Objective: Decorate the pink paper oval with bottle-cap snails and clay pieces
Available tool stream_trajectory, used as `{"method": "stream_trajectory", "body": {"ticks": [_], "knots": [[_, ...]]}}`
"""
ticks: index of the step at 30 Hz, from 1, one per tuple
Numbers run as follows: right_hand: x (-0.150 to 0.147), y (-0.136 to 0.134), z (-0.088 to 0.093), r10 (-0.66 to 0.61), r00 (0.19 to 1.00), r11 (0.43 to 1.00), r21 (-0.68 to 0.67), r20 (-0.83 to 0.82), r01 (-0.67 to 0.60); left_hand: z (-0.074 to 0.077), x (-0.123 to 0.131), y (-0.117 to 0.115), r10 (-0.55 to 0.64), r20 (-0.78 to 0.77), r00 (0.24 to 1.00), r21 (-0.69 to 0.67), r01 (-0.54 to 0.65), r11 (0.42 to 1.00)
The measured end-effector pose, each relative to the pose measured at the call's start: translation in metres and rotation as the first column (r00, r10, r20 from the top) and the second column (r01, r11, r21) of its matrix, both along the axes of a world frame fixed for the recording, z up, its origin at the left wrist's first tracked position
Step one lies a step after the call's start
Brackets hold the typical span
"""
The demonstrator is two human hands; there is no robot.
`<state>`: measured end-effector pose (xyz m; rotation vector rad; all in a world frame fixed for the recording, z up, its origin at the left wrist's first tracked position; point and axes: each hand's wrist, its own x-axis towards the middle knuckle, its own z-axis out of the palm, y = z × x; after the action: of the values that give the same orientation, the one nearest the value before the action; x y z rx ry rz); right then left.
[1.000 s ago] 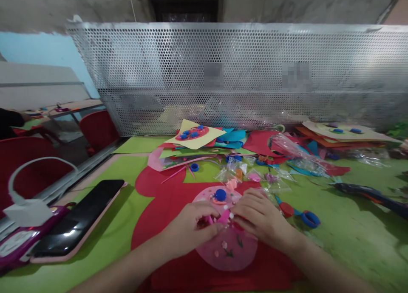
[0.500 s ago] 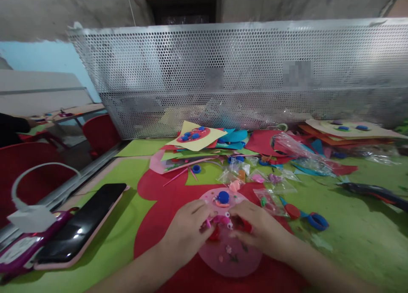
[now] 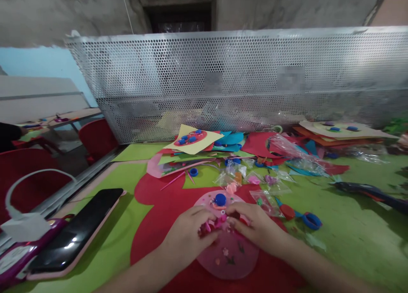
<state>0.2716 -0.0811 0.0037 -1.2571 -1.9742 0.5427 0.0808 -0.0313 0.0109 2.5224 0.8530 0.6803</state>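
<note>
A pink, rounded sheet (image 3: 230,265) with small flowers and leaves on it lies over a large red paper shape (image 3: 156,216). Near its top sits a blue round cap (image 3: 220,199). Both hands are over the middle of the sheet, around a small pink piece (image 3: 220,219) with white round bits. My left hand (image 3: 191,230) has its fingers curled on the left side of that piece, round something pink and dark red. From the right, my right hand (image 3: 255,225) reaches in with thumb and fingers bent at the piece; what its fingertips pinch is too small to name.
A black phone (image 3: 78,231) and a white charger (image 3: 30,226) lie at the left. Paper sheets (image 3: 199,146) and small plastic bags (image 3: 266,203) are behind the hands. A dark-handled tool (image 3: 369,190) lies right, before a perforated metal screen (image 3: 191,63).
The view has shifted slightly. The fingers have moved a little around the pink piece, and the white round bits have moved slightly up and left. Both hands stay over the sheet.
</note>
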Motion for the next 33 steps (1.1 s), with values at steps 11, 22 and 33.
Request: {"method": "stream_trajectory", "body": {"ticks": [11, 22, 33], "knots": [[-0.0006, 0.0023, 0.001, 0.016, 0.998, 0.997, -0.069, -0.056, -0.019, -0.0019, -0.0003, -0.0006, 0.056, -0.072, 0.996, -0.05, -0.059, 0.997], [-0.0003, 0.0025, 0.0021, 0.025, 0.996, 0.992, -0.122, -0.091, -0.036, 0.0014, 0.0017, -0.0028, 0.028, -0.096, 0.995, -0.032, -0.031, 0.999], [-0.0053, 0.0055, -0.0048, 0.026, 0.993, 0.985, -0.165, -0.115, -0.045, -0.0025, 0.0027, -0.0061, -0.186, -0.203, 0.961, 0.033, 0.197, 0.98]]}}
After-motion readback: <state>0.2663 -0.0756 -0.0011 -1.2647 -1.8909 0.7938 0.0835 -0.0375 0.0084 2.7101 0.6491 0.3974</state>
